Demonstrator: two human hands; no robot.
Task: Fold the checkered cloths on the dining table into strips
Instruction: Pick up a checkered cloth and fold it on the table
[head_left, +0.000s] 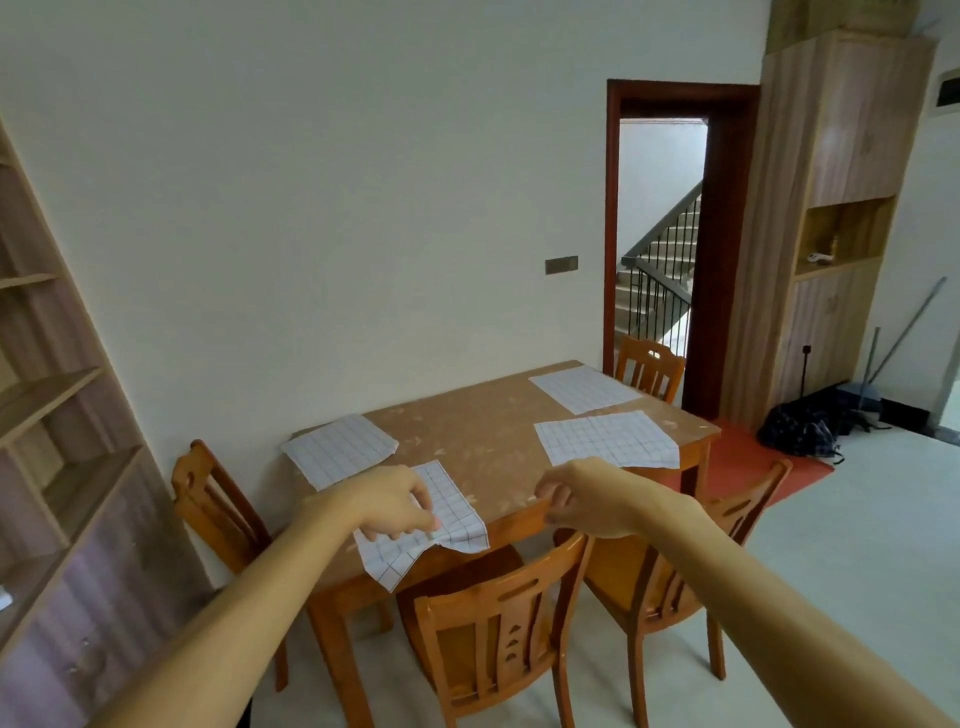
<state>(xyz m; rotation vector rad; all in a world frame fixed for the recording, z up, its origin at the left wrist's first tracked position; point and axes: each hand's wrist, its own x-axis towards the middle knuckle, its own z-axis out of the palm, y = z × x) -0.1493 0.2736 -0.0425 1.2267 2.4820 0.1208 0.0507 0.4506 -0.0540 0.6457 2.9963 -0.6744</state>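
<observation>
Looking down at a wooden table (478, 431) with four checkered cloths on it. Pinching the near cloth (452, 514) with the left hand (395, 501), with fingers curled into its crumpled middle. Sort of bunched up at the front left of the table, with its near corner hanging over the edge. Holding the right hand (582, 501) right at the table's front edge, well to the right of that cloth, with fingers loosely curled round nothing. Can't tell if touching the wood or just above it.

Got the other three lying flat. Left cloth (340, 449) at the back left corner, just behind the pinched one. Right cloth (608, 439) by the right side, a bit rumpled along its front edge. Far cloth (584, 388) at the back right corner, just beyond the right one.

Also seeing four wooden chairs: front chair (498, 618) tucked under below the hands, one on the left (213, 499), one on the right (670, 571), one at the far end (649, 366). Open doorway (660, 234) behind with stairs through it, tall cabinet (841, 208) beside that, and shelves (52, 389) along the left.
</observation>
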